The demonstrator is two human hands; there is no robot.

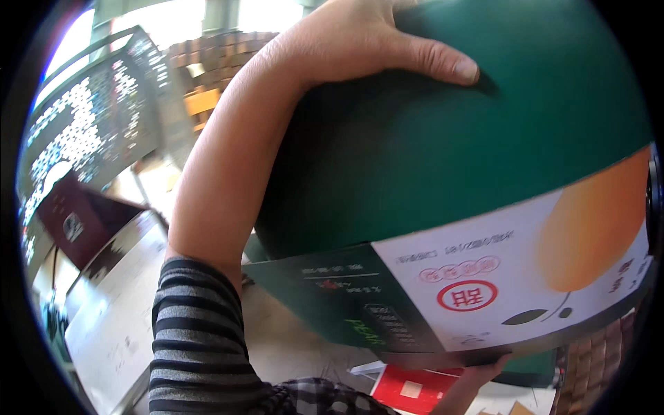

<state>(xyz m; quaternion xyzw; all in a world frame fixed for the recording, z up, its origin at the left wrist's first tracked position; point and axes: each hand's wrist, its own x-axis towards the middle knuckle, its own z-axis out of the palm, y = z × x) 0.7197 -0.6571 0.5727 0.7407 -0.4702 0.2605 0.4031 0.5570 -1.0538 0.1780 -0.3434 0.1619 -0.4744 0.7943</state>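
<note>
Carton (pixel 415 173), one, large: broad plain dark-green face; adjoining panel part green, part white, bearing a yellow-orange fruit, leaf and red oval mark, printing inverted. Held tilted in front of the person, between both hands.

Left hand (pixel 353 41): over the upper part, thumb flat on the green face — other fingers out of sight, their spread untellable.

Right hand (pixel 482 377): against the lower edge, supporting; finger curl cannot be told.

Below: red flat item (pixel 422 389), beside the right forearm.

Left: pale table (pixel 104 332); maroon item (pixel 76 221); perforated chair (pixel 90 131), behind.
</note>
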